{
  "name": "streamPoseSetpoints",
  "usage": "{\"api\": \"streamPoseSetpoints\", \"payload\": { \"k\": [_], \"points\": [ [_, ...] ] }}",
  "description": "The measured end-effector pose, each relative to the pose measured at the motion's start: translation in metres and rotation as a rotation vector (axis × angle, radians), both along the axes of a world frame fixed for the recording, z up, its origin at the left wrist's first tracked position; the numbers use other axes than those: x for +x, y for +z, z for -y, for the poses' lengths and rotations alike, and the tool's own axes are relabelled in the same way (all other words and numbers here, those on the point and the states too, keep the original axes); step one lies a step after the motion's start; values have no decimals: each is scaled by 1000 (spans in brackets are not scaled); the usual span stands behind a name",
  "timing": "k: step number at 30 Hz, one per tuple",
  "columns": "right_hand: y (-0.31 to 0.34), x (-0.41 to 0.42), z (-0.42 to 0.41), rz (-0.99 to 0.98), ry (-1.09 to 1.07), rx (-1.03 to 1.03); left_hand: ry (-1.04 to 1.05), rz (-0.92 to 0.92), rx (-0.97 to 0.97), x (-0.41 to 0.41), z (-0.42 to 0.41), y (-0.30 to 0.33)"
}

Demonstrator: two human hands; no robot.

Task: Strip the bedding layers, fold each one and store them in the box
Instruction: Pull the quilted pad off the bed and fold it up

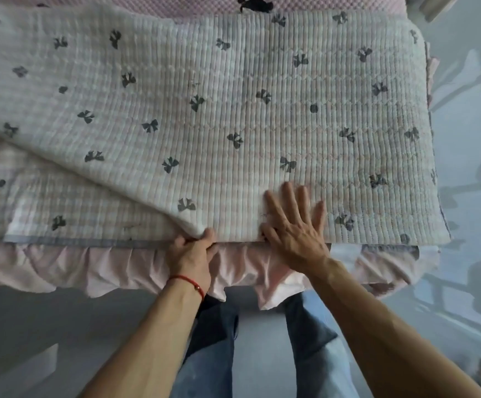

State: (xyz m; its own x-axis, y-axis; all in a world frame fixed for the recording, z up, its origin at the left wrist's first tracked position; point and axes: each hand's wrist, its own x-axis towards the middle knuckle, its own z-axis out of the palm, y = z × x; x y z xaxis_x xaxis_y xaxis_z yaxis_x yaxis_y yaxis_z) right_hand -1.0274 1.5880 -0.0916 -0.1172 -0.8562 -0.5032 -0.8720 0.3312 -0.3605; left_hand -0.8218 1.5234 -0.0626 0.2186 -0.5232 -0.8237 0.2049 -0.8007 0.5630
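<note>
A white quilted blanket (204, 110) printed with dark bows lies across the bed, its upper layer folded over a lower layer with a grey border that shows at the near left. My left hand (194, 254) grips the folded edge of the quilt at the bed's near side. My right hand (293, 222) lies flat on the quilt with fingers spread, pressing it down beside the left hand. No storage box is in view.
A pink ruffled bed skirt (104, 271) hangs below the quilt along the near edge. A pink textured layer (193, 4) shows at the far side. Glossy grey floor (468, 196) lies to the right. My legs in jeans stand against the bed.
</note>
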Motion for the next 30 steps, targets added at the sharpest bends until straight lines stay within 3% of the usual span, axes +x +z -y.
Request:
{"api": "streamPoseSetpoints", "payload": {
  "k": [3, 6, 11, 13, 17, 20, 23, 27, 30],
  "points": [
    [-5, -5, 2, -14, 37, 26, -2, -136, 64, 2, 30, 7],
    [-4, -5, 4, -21, 61, 40, 206, -245, -12, 22, 72, 17],
    [-2, -3, 4, -32, 43, 58, 358, -281, -9, 39, 75, 14],
    [1, -1, 4, -57, 39, 66, 331, -221, -54, 47, 60, 19],
    [14, 34, 23, -142, -96, 165, 273, 109, -155, 61, 25, 28],
    [35, 77, 56, -96, -214, 68, 212, 130, -47, 65, 14, 16],
    [42, 112, 90, -37, 51, -125, 119, 46, 111, 84, 35, 6],
    [25, 130, 109, 20, 359, 0, 116, -73, 70, 106, 75, 18],
    [13, 128, 96, -62, 427, 36, 320, -232, 20, 129, 106, 23]
  ]
}}
